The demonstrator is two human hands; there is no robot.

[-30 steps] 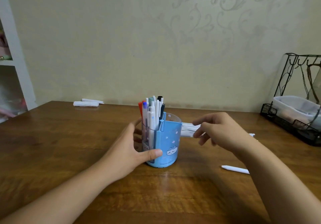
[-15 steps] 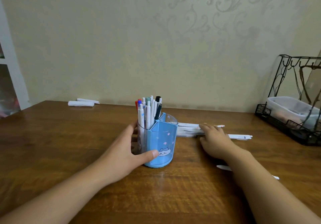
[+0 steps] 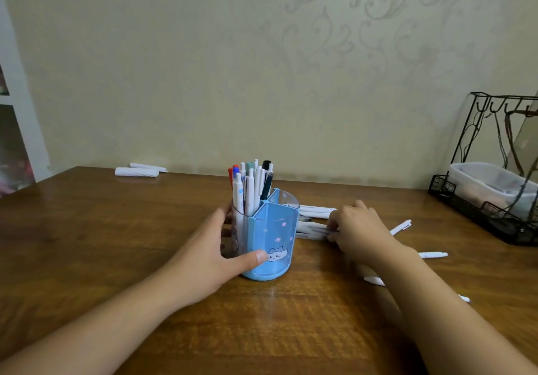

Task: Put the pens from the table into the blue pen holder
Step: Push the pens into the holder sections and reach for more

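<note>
The blue pen holder (image 3: pixel 273 235) stands upright mid-table, its back-left compartment packed with several pens (image 3: pixel 250 185), mostly white. My left hand (image 3: pixel 209 252) wraps the holder's left side, thumb pressed on its front. Just right of the holder a bunch of white pens (image 3: pixel 311 227) lies flat on the table. My right hand (image 3: pixel 358 229) rests over that bunch with its fingers curled around it. More white pens lie loose: one (image 3: pixel 401 227) beyond my right hand, one (image 3: pixel 433 254) to its right, one (image 3: pixel 374 280) partly hidden under my forearm.
The wooden table (image 3: pixel 116 243) runs to a papered wall. A black wire rack (image 3: pixel 480 200) holding a clear plastic container (image 3: pixel 489 182) stands at the right edge. Two white rolls (image 3: pixel 136 171) lie at the back left. A white shelf (image 3: pixel 17 112) stands beyond the table's left side.
My right hand came down from mid-air onto the bunch of white pens and its fingers closed around them. My left hand stayed on the holder.
</note>
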